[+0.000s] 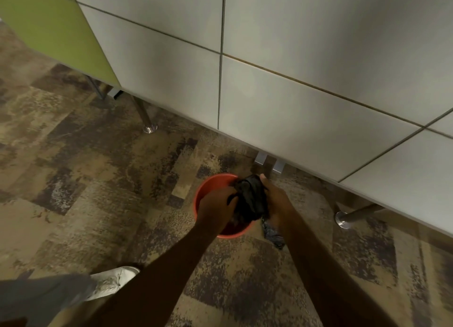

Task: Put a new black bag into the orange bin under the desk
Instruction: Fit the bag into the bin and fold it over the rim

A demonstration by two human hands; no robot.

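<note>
The orange bin (pixel 208 183) stands on the carpet in front of the grey desk panels. A crumpled black bag (pixel 251 198) is held over the bin's opening between both hands. My left hand (pixel 215 203) grips the bag's left side, over the bin's middle. My right hand (pixel 275 199) grips its right side, thumb up at the bag's far edge. Part of the bin's rim and inside is hidden by my hands and the bag.
A darker scrap of bag or plastic (pixel 273 233) lies on the carpet just right of the bin. Grey panels (pixel 306 81) rise behind, with metal legs (pixel 149 127) (pixel 343 219) at left and right. My white shoe (pixel 115 281) is at lower left.
</note>
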